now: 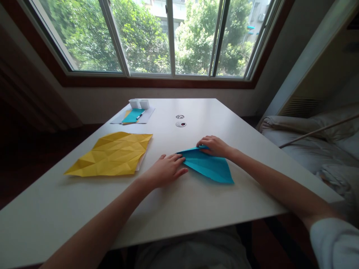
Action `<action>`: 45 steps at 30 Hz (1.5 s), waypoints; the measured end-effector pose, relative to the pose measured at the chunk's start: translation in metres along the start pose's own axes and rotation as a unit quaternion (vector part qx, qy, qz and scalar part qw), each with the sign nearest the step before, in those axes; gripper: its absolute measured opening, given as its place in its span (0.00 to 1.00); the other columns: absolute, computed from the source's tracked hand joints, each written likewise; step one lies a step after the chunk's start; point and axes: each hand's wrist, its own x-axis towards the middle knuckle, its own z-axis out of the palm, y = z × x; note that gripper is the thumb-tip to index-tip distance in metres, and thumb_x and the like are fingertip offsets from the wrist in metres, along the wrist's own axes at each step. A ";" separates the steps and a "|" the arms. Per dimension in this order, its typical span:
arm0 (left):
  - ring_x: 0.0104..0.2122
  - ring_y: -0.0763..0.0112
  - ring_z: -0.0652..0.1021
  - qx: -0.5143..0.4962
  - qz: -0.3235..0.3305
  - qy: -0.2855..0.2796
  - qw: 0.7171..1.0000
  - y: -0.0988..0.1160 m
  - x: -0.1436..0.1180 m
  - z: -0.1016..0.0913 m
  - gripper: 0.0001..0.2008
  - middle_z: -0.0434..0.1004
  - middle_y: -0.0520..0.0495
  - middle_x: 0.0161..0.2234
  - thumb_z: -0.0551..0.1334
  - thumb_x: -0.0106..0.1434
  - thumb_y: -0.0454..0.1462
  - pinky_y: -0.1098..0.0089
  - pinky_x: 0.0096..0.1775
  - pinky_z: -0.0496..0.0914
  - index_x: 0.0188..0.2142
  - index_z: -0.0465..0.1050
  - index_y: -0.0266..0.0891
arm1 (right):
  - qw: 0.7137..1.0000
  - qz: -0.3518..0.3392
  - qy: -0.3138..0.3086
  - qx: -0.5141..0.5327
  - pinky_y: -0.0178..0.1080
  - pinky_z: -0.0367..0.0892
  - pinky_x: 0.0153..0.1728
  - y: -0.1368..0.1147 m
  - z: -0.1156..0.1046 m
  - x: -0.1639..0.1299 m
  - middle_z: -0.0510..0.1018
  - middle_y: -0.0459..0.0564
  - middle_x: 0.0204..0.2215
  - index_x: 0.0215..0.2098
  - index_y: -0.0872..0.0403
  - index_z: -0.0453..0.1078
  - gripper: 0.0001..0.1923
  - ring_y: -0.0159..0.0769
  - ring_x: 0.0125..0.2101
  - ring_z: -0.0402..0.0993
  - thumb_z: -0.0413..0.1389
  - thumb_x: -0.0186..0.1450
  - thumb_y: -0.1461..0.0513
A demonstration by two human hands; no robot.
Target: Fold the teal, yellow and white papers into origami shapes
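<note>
Both hands rest on the folded blue paper sheet [209,167] on the white table [196,201]: the left hand [165,171] lies flat, fingers together, on its near corner; the right hand [214,146] presses curled fingertips onto its far edge. A creased yellow paper sheet [112,154] lies well left of the left hand.

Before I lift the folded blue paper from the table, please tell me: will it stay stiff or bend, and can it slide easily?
The blue paper looks thin and folded flat, so it is probably very light and would bend if lifted by one corner. The white table looks smooth, so it may slide easily; the left hand and right hand both press it down.
</note>
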 end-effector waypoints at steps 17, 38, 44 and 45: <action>0.48 0.61 0.72 0.046 0.009 -0.007 0.999 -0.029 0.003 -0.008 0.17 0.71 0.47 0.51 0.50 0.66 0.39 0.63 0.46 0.65 0.52 0.66 0.49 | 0.994 0.094 -0.039 0.026 0.38 0.66 0.37 -0.029 0.000 -0.012 0.77 0.52 0.41 0.49 0.51 0.66 0.16 0.42 0.39 0.74 0.49 0.64 0.58; 0.60 0.55 0.55 0.028 -0.032 -0.011 0.999 -0.021 0.010 0.021 0.27 0.49 0.41 0.63 0.38 0.66 0.52 0.48 0.55 0.55 0.60 0.52 0.45 | 1.000 -0.018 0.016 0.014 0.42 0.66 0.43 -0.030 0.000 -0.025 0.74 0.52 0.45 0.50 0.52 0.65 0.15 0.40 0.43 0.70 0.48 0.65 0.63; 0.60 0.54 0.56 0.017 -0.038 -0.006 0.999 -0.021 0.009 0.023 0.27 0.50 0.41 0.62 0.39 0.66 0.52 0.48 0.54 0.54 0.60 0.51 0.47 | 0.997 -0.065 0.012 -0.027 0.44 0.65 0.44 -0.043 -0.003 -0.026 0.74 0.53 0.46 0.49 0.54 0.67 0.14 0.41 0.43 0.70 0.48 0.66 0.62; 0.59 0.54 0.58 0.018 -0.042 -0.001 0.999 -0.021 0.009 0.023 0.27 0.51 0.40 0.62 0.39 0.66 0.52 0.47 0.54 0.54 0.60 0.51 0.48 | 0.997 -0.070 0.009 -0.031 0.44 0.65 0.44 -0.044 -0.003 -0.027 0.74 0.53 0.46 0.48 0.54 0.68 0.14 0.41 0.43 0.70 0.48 0.66 0.61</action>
